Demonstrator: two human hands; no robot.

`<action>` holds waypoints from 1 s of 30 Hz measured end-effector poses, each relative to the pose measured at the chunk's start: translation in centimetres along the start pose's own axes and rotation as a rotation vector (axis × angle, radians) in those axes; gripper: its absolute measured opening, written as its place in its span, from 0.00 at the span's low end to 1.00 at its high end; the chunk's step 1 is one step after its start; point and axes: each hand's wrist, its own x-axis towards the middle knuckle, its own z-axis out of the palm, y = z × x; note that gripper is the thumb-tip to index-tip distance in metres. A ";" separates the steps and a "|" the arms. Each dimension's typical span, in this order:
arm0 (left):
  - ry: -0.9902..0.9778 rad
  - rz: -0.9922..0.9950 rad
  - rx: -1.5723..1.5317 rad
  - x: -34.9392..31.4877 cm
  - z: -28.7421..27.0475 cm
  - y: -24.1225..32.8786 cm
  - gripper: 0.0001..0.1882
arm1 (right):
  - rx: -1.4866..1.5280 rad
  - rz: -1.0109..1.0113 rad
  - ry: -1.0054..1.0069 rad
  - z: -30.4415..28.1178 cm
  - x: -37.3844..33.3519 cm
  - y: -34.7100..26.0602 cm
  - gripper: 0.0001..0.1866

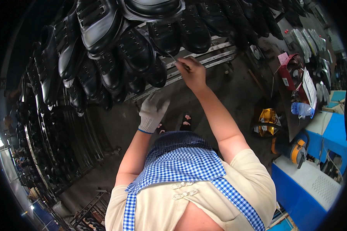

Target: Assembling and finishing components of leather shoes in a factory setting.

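My right hand (192, 73), bare, is closed around a thin pointed tool (172, 57) whose slim end sticks out up and to the left. Its exact kind is too small to make out. The tip is close to a black lace-up shoe (165, 37) on the rack above; I cannot tell whether they touch. My left hand (152, 111) wears a white knit glove with a blue-edged cuff. Its thumb stands apart from the stretched fingers, and it holds nothing visible. A hanging black shoe (157, 73) is just above that hand.
Rows of black shoes (98, 27) fill the rack overhead and left, with metal rails (219, 51) behind. At right are a red bag (291, 73), a water bottle (302, 109), a gold package (267, 117) and a blue-and-white machine (304, 181).
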 end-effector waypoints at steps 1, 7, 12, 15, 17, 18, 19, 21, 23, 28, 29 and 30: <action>0.008 -0.038 -0.122 0.5 -0.2 0.1 0.20 | -0.058 -0.058 0.052 1.1 0.8 -0.2 0.09; 0.155 0.116 -0.162 1.1 -0.6 -0.2 0.15 | -0.340 -0.061 0.182 2.9 2.7 -1.2 0.09; 0.421 0.433 0.131 6.3 -4.5 1.1 0.16 | -0.464 -0.061 0.173 3.6 2.6 -1.7 0.07; 0.359 0.426 0.295 9.9 -6.4 2.6 0.23 | -0.495 -0.012 0.211 4.2 2.8 -1.4 0.07; 0.269 0.371 0.369 11.8 -6.2 2.2 0.32 | -0.479 0.017 0.242 4.6 2.7 -1.4 0.08; 0.233 0.360 0.405 12.6 -6.2 2.1 0.34 | -0.424 0.019 0.265 4.8 2.6 -1.2 0.07; 0.231 0.366 0.399 13.6 -5.7 1.6 0.34 | -0.371 0.023 0.287 5.0 2.5 -0.9 0.07; 0.119 0.380 0.487 14.8 -4.7 0.2 0.34 | -0.250 0.023 0.264 4.9 2.2 -0.4 0.06; 0.109 0.389 0.463 15.3 -4.2 -0.4 0.34 | -0.139 0.030 0.246 4.6 1.5 0.8 0.06; 0.098 0.385 0.486 15.8 -4.1 -0.1 0.34 | 0.287 0.321 0.240 3.6 -0.9 2.4 0.06; 0.086 0.377 0.482 15.8 -4.2 0.1 0.34 | 0.281 0.321 0.251 3.2 -1.5 2.5 0.06; 0.084 0.390 0.477 15.7 -4.2 0.1 0.34 | 0.336 0.305 0.296 2.6 -2.2 2.6 0.06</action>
